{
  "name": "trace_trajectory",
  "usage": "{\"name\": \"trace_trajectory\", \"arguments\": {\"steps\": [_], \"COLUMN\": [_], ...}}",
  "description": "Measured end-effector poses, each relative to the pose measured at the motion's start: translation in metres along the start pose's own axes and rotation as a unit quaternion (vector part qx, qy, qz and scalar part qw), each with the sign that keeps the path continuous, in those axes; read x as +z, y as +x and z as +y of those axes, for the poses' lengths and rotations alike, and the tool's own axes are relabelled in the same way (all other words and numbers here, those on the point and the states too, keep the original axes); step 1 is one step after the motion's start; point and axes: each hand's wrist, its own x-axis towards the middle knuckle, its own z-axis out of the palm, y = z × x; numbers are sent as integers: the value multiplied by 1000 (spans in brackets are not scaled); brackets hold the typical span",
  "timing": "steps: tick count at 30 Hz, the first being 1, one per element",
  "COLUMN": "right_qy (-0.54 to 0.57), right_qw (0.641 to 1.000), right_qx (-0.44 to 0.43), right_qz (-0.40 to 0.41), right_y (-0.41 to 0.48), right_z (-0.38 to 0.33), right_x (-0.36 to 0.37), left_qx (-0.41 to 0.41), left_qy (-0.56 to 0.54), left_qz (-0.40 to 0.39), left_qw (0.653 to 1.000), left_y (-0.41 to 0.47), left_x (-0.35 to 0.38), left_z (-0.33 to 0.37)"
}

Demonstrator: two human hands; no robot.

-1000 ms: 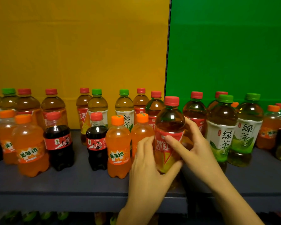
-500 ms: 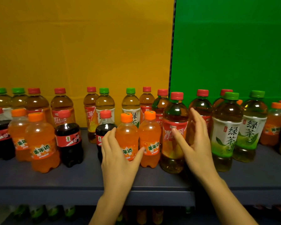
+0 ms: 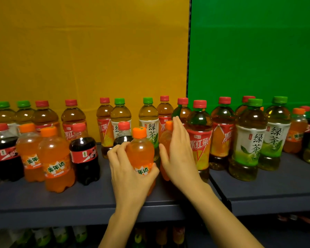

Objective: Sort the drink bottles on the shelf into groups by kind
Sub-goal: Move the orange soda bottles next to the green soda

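My left hand (image 3: 131, 176) is wrapped around a small orange soda bottle (image 3: 140, 151) with an orange cap, which stands near the front of the dark shelf (image 3: 61, 199). Just to its right, my right hand (image 3: 181, 154) lies against a second orange soda bottle (image 3: 166, 138), thumb on its front and fingers straight up along its right side. A red-capped iced tea bottle (image 3: 200, 140) stands free right of that hand. A small cola bottle (image 3: 123, 135) is partly hidden behind the left hand's bottle.
Two orange sodas (image 3: 55, 158) and cola bottles (image 3: 84, 154) stand at front left. Red-cap and green-cap teas fill the back row. Green tea bottles (image 3: 250, 140) crowd the right section. A bare strip of shelf runs along the front edge. Blurred bottles show on the shelf below.
Both hands left the red-capped iced tea, which now stands on the shelf. The left hand closed on one orange soda; the right hand moved left onto the other.
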Motion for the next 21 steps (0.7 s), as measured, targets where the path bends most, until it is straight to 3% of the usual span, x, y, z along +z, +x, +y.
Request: {"name": "trace_trajectory", "arguments": {"steps": [5,10,15,21], "right_qy": [46,119,157,213], "right_qw": [998,989,981,945], "right_qx": [9,43,113,238], "right_qz": [47,82,30,-70], "right_y": [-2,-5,-9,-12], "right_z": [4,5,5,10], "right_x": [19,28,40,47], "left_qx": [10,-32,-64,-117], "left_qy": [-59,-169,-223,-292], "left_qz": [-1,-9,-39,-84], "left_qw": [998,985,972,945], "left_y": [-3,-5,-7,-1], "left_x": [-15,-28,-27,-25], "left_z": [-13,-22,-31,-30]}}
